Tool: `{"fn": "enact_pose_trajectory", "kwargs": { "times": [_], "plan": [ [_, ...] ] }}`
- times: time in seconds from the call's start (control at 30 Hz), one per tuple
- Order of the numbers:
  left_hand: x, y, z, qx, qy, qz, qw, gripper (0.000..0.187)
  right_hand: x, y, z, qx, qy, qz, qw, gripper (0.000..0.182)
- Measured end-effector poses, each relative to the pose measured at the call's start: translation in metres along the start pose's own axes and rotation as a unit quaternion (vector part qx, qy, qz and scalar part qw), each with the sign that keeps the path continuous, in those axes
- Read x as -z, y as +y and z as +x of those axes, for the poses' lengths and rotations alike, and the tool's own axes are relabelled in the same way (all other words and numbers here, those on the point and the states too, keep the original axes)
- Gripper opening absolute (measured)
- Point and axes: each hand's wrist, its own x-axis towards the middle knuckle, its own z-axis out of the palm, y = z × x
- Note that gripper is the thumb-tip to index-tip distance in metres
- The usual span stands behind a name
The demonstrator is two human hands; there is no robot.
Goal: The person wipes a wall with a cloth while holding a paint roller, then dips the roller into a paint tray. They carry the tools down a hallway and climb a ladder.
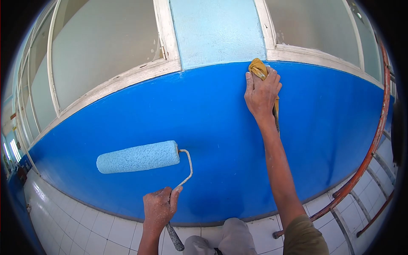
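My left hand is closed round the paint roller, near the lower end of its wire frame. The roller's sleeve, coated in light blue paint, points left in front of the blue wall. Its dark handle sticks out below my fist. Up at the right, my right hand grips a yellowish-brown rag at the line where the dark blue meets the light blue panel. A loose end of the rag hangs down behind my wrist.
White-painted window frames with frosted panes stand either side of the light blue panel. A rusty red rail with metal bars curves along the right. White floor tiles run below the wall. My knees show at the bottom.
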Motion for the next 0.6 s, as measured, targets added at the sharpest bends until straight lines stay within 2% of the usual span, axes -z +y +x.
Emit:
{"fn": "enact_pose_trajectory", "kwargs": {
  "times": [0.2, 0.6],
  "plan": [
    [0.001, -0.002, -0.004, -0.017, 0.002, 0.016, 1.0, 0.044, 0.0, -0.021, -0.003, 0.022, 0.006, 0.024, 0.999, 0.033],
    [0.0, 0.002, -0.003, 0.004, 0.004, 0.001, 1.0, 0.046, -0.013, -0.047, -0.009, 0.054, 0.009, 0.046, 0.997, 0.03]
  ]
}}
